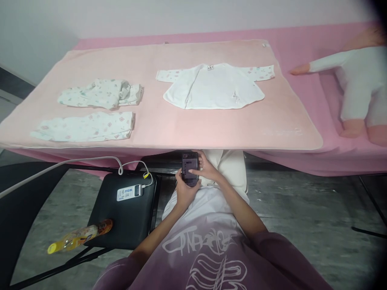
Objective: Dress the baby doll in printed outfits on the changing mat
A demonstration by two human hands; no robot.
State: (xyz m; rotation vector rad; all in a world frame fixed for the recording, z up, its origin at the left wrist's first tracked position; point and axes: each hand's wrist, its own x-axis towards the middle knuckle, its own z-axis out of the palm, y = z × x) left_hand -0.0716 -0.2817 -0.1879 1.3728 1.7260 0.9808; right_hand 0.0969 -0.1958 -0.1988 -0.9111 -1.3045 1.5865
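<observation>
A dark smartphone [190,161] with its screen lit is held upright below the table's front edge. My left hand [186,192] wraps around its lower left side and bottom. Over the right side, my right hand [207,168] has its thumb on the screen and other fingers near the upper edge. On the table ahead, a white baby top [217,90] lies spread flat with its patterned sleeves out. Folded patterned baby clothing [101,94] and folded patterned baby trousers [87,127] lie to the left.
A light pink mat [211,133] covers much of the pink-draped table. A doll in white clothes [359,80] lies at the right. The black chair [127,221] on my left bears a white power bank [130,192] with a cable [90,159] and a yellow-capped bottle [78,237].
</observation>
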